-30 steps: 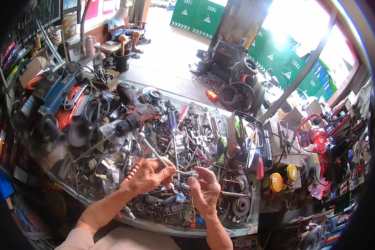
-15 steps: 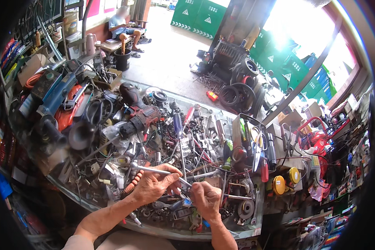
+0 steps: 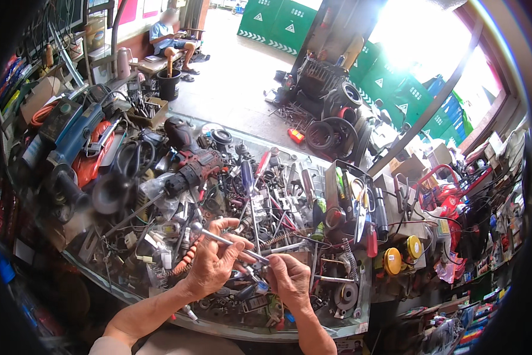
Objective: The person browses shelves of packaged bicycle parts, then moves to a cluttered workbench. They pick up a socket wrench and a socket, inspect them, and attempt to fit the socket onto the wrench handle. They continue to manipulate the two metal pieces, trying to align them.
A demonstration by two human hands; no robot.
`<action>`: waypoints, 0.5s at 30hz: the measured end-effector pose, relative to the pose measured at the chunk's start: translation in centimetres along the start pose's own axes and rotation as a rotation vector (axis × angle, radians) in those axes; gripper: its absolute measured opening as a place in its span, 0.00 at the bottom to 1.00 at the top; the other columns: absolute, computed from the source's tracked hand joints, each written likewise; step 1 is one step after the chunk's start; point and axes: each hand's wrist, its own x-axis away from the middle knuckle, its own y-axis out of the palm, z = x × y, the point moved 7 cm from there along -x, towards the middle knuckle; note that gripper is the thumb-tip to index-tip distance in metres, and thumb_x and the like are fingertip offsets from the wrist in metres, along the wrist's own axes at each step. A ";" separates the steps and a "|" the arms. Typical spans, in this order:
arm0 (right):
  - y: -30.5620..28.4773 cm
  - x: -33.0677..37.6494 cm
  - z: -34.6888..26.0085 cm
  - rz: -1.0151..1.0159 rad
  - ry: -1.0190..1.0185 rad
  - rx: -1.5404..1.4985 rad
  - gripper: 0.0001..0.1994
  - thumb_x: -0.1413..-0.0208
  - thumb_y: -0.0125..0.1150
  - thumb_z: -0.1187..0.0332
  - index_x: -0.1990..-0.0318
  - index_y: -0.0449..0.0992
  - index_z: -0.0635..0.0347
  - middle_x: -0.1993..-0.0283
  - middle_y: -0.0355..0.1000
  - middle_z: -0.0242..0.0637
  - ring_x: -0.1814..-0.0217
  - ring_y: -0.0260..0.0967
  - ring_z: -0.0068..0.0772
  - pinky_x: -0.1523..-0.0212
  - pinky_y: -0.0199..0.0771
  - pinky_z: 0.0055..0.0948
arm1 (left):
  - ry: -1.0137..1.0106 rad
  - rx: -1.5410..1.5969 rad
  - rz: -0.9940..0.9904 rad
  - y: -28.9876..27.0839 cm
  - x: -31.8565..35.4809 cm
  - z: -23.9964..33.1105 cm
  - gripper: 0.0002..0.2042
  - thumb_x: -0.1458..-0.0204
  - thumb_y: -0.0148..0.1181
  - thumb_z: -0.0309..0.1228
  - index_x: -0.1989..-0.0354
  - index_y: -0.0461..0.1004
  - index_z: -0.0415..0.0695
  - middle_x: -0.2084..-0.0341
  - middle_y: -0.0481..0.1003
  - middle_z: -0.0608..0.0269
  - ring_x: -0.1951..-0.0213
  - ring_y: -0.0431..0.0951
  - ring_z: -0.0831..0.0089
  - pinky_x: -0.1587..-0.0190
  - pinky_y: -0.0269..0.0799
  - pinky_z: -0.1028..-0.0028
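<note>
A silver ratchet wrench (image 3: 220, 238) slants between my hands, its round head up at the left. My left hand (image 3: 211, 263) has the shaft loosely between thumb and fingers, with the index finger lifted away. My right hand (image 3: 289, 277) is closed around the lower right end, fingers curled, so that end is hidden. Just below the shaft, between the hands, is a small silver-and-blue piece (image 3: 260, 287); whether it is held or lies on the pile, I cannot tell. An orange coiled cord (image 3: 186, 260) lies beside my left hand.
Loose parts and tools cover the glass-topped bench (image 3: 331, 331). A red-and-black power drill (image 3: 195, 168) lies beyond my left hand. At the right stands a tool tray (image 3: 332, 183) with scissors (image 3: 361, 213); two yellow round tins (image 3: 392, 261) are beside it. A person (image 3: 168, 41) sits far off.
My left hand has loosened, its index finger opening and rising off the shaft. The wrench's head has moved slightly up and right. My right hand keeps its grip.
</note>
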 end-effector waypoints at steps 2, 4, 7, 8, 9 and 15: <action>-0.1 0.1 -0.3 0.013 0.017 0.001 0.18 0.37 0.55 0.57 0.69 0.76 0.64 0.85 0.65 0.25 0.87 0.55 0.11 0.88 0.49 0.15 | 0.006 0.012 0.003 -0.2 0.2 -0.3 0.24 0.38 0.48 0.27 0.37 0.45 0.41 0.63 0.76 0.48 0.66 0.82 0.63 0.69 0.81 0.72; -0.2 -0.1 -0.1 0.010 0.035 -0.013 0.19 0.37 0.54 0.55 0.70 0.76 0.65 0.86 0.65 0.26 0.88 0.55 0.11 0.88 0.49 0.15 | 0.036 -0.014 0.019 0.0 0.4 0.0 0.26 0.38 0.47 0.26 0.35 0.42 0.42 0.62 0.76 0.48 0.65 0.82 0.63 0.68 0.82 0.70; -0.3 -0.2 -0.3 0.009 0.017 0.008 0.21 0.37 0.52 0.54 0.71 0.76 0.65 0.86 0.64 0.26 0.90 0.54 0.12 0.90 0.47 0.16 | 0.065 -0.075 -0.020 0.2 0.5 0.0 0.29 0.40 0.49 0.22 0.34 0.42 0.41 0.62 0.76 0.50 0.64 0.82 0.66 0.65 0.80 0.73; -0.4 -0.2 -0.3 0.011 0.015 0.009 0.21 0.36 0.52 0.54 0.71 0.76 0.65 0.86 0.64 0.26 0.90 0.54 0.12 0.90 0.47 0.16 | 0.061 -0.083 -0.033 0.3 0.5 0.1 0.28 0.41 0.50 0.21 0.35 0.44 0.40 0.63 0.76 0.52 0.64 0.81 0.68 0.65 0.79 0.75; -0.4 -0.3 -0.3 0.015 0.020 0.018 0.22 0.36 0.51 0.54 0.72 0.76 0.65 0.87 0.63 0.26 0.91 0.53 0.13 0.90 0.46 0.16 | 0.055 -0.021 -0.021 0.4 0.5 0.4 0.25 0.41 0.51 0.21 0.37 0.51 0.39 0.63 0.76 0.53 0.63 0.81 0.68 0.65 0.80 0.75; -0.8 -0.1 -0.1 0.002 -0.003 0.041 0.22 0.36 0.51 0.54 0.71 0.76 0.65 0.86 0.65 0.27 0.90 0.55 0.12 0.89 0.49 0.16 | -0.057 -0.072 -0.047 0.2 0.6 -0.1 0.13 0.43 0.56 0.21 0.51 0.65 0.35 0.66 0.77 0.55 0.64 0.82 0.70 0.66 0.80 0.75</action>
